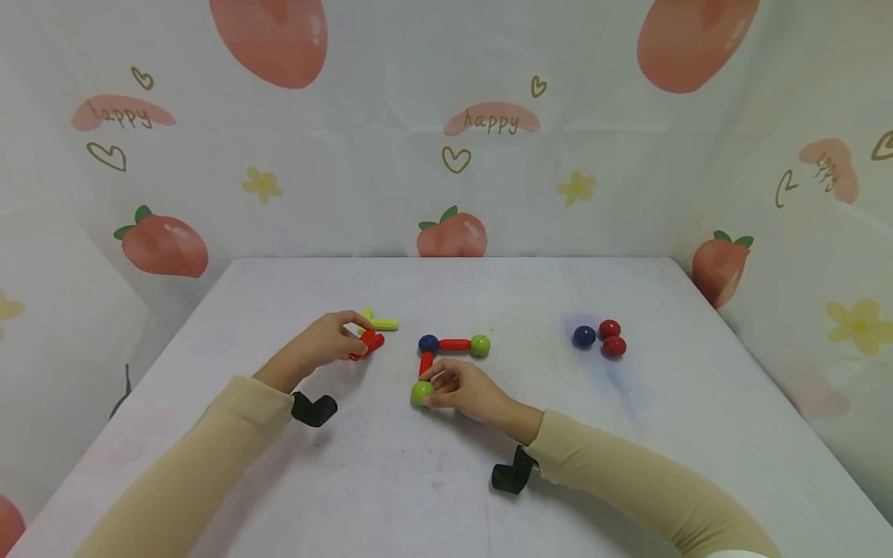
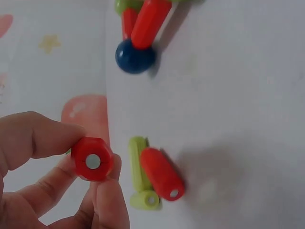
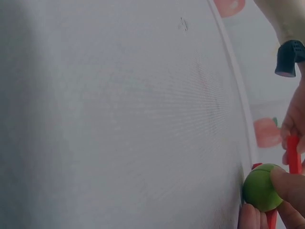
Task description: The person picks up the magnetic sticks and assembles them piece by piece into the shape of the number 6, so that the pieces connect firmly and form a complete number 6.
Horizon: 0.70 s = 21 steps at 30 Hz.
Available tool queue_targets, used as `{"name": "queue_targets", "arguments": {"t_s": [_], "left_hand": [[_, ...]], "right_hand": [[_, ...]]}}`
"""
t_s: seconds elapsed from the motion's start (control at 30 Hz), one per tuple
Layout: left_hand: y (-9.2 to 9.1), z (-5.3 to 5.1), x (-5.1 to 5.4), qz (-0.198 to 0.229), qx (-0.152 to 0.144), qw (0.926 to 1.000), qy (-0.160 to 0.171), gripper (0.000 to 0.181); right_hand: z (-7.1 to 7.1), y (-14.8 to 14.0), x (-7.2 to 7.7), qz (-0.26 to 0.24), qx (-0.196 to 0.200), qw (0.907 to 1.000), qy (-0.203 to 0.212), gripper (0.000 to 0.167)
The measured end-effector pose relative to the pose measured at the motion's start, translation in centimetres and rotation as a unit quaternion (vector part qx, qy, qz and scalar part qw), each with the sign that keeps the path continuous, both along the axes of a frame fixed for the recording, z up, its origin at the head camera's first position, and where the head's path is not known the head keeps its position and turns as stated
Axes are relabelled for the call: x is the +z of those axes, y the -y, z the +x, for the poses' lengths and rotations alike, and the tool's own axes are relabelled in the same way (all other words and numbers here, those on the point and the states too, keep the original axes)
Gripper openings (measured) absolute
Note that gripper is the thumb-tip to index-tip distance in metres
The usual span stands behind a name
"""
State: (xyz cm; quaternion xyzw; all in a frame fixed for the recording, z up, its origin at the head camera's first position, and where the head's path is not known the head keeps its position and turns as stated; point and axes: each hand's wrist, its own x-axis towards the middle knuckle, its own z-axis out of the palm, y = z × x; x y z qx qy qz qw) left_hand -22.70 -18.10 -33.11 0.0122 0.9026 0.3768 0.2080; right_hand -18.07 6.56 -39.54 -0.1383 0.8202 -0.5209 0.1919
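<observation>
A red magnetic stick [image 2: 90,172] is pinched between the thumb and fingers of my left hand [image 1: 326,341], its silver end facing the left wrist camera. Near that hand lie another red stick [image 2: 161,172] and two yellow-green sticks, one longer [image 2: 138,164] and one seen nearly end-on [image 2: 143,200]. My right hand [image 1: 476,393] grips a green ball [image 1: 422,394] with thumb and fingers. From this ball a red stick [image 1: 426,363] runs to a blue ball [image 1: 429,343]. A second red stick [image 1: 455,345] joins the blue ball to another green ball [image 1: 480,345].
To the right on the white table [image 1: 698,434] sit a blue ball [image 1: 584,336] and two red balls, one behind [image 1: 610,329] and one in front [image 1: 614,346]. A printed fabric backdrop [image 1: 377,186] rises behind the table's far edge.
</observation>
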Motion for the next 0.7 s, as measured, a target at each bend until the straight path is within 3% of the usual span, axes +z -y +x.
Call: {"name": "queue_targets", "arguments": {"t_s": [0.27, 0.47, 0.7], "left_hand": [[-1.4, 1.6, -0.7, 0.034, 0.009, 0.9994, 0.007, 0.036], [-2.7, 2.8, -1.1, 0.024, 0.022, 0.9994, 0.011, 0.03], [-3.8, 4.4, -2.1, 0.021, 0.0, 0.9996, 0.019, 0.025]], "right_hand": [[0.0, 0.1, 0.1, 0.006, -0.001, 1.0, 0.002, 0.03], [0.0, 0.1, 0.2, 0.005, -0.001, 1.0, 0.0, 0.031], [-0.1, 0.1, 0.0, 0.006, -0.004, 1.0, -0.001, 0.031]]}}
